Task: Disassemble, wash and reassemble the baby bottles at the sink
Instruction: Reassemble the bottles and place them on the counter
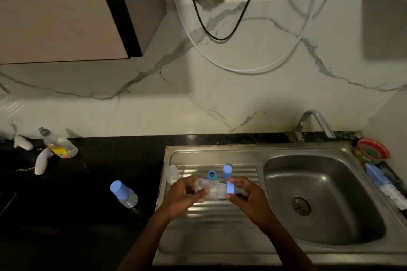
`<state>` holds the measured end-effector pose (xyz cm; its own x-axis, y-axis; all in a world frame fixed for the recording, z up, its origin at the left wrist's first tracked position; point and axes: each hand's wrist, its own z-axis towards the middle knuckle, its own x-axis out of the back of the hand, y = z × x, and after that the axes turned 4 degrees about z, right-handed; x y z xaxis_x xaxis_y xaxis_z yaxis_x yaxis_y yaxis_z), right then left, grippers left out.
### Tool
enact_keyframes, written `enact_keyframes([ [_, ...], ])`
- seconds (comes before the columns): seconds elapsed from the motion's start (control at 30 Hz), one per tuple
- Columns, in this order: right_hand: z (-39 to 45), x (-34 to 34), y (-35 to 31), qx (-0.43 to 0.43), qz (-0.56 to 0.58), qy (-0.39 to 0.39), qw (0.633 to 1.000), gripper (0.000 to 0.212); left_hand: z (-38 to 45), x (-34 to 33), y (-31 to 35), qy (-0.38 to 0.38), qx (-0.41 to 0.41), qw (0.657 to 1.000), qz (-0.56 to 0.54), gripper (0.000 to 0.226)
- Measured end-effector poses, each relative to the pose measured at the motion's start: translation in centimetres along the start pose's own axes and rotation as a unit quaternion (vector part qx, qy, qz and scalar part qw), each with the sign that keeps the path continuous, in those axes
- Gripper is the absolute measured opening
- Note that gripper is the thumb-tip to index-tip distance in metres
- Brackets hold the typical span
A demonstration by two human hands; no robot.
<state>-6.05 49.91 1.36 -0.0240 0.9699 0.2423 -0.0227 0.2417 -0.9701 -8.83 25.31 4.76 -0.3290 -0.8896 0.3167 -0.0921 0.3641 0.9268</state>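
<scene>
**Head view: bottle gripped at both ends above the drainboard**

Head view, looking down on a steel sink set in a black counter. Held sideways over the ribbed drainboard: 1 clear baby bottle, base to the left, blue collar to the right. Left hand curled round the bottle's body, thumb across the front. Right hand pinching the blue collar between thumb and fingers, teeth of the thread not visible. Just behind the hands, on the drainboard: 1 blue ring, 1 blue cap standing upright, 1 clear part at the left edge, too blurred to identify. On the counter to the left, well apart: a second bottle, capped in blue, tilted. Further back left, a dish soap bottle. Tap behind the basin, no water visible. Bottle brush along the sink's right rim.
</scene>
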Motion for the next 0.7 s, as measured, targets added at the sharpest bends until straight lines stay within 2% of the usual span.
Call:
enact_keyframes([
  [0.1,0.4,0.0,-0.2,0.011,0.014,-0.044,0.999,0.042,0.0,-0.2,0.5,-0.005,0.011,0.998,-0.056,0.031],
  [0.2,0.7,-0.1,-0.7,-0.005,0.032,-0.045,0.998,0.041,0.2,-0.2,0.4,-0.002,0.016,0.998,-0.068,0.034],
  [0.3,0.7,-0.7,-1.5,-0.047,0.08,-0.046,0.995,0.021,0.4,0.2,0.5,-0.019,-0.019,0.999,-0.03,0.041],
  [0.33,0.7,-0.8,-1.9,-0.073,0.11,-0.046,0.99,0.023,0.4,0.3,0.8,-0.027,-0.029,0.999,-0.034,0.045],
  [0.43,1.1,-0.8,-2.6,-0.162,0.134,-0.055,0.976,0.06,0.6,0.5,1.3,-0.044,-0.054,0.997,-0.025,0.053],
  [0.47,1.3,-0.6,-2.7,-0.176,0.136,-0.067,0.973,0.065,0.6,0.6,1.4,-0.042,-0.056,0.997,-0.032,0.053],
  [0.6,2.1,0.6,-2.9,-0.133,0.184,-0.136,0.964,0.035,0.7,0.8,1.1,-0.023,-0.05,0.997,-0.06,0.052],
  [0.67,2.3,0.5,-2.8,-0.137,0.126,-0.155,0.97,0.039,0.7,1.0,1.1,-0.029,-0.052,0.996,-0.06,0.052],
  [0.7,2.4,0.3,-2.8,-0.157,0.097,-0.156,0.97,0.052,0.7,1.0,1.0,-0.033,-0.053,0.996,-0.061,0.052],
])
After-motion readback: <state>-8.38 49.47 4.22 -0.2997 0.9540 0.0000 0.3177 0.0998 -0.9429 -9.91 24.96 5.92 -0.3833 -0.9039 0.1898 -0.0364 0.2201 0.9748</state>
